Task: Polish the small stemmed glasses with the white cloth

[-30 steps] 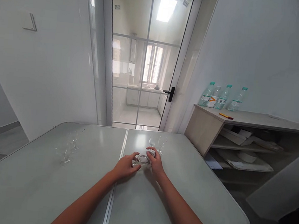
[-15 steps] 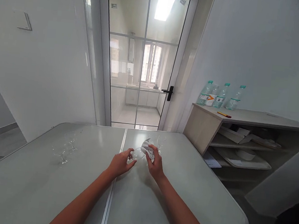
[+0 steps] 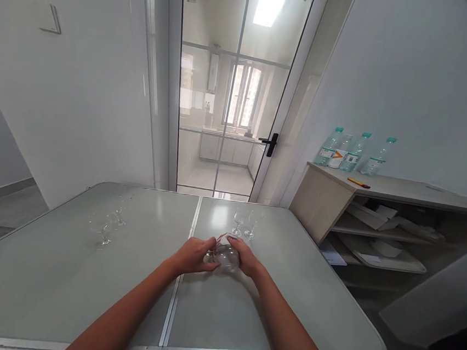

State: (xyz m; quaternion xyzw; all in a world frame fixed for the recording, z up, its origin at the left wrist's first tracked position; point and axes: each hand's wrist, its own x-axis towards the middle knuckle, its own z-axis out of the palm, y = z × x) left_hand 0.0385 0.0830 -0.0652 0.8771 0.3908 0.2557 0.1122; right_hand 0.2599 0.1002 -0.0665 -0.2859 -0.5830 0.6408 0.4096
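Observation:
Between my hands, over the right half of the table near its metal seam, is a clear stemmed glass (image 3: 229, 258) lying tilted on its side. My left hand (image 3: 198, 254) is closed around its stem and foot end. My right hand (image 3: 245, 254) presses a white cloth (image 3: 224, 240) against the bowl; most of the cloth is hidden behind the fingers and glass. Just beyond my hands stand two more stemmed glasses, one glass (image 3: 238, 222) on the left and another glass (image 3: 251, 225) on the right, both upright.
On the table's left half stand two stemmed glasses, a nearer glass (image 3: 103, 229) and a farther glass (image 3: 120, 212). A shelf unit (image 3: 326, 200) at right carries several plastic bottles (image 3: 354, 153) and a yellow-red pen-like item (image 3: 359, 183). Beyond the table (image 3: 61, 285) is a glass door (image 3: 202, 161).
My hands and the glass have come a little closer to me. My right hand has moved with the cloth onto the bowl. The view has tilted slightly, and a glass behind my hands is now uncovered.

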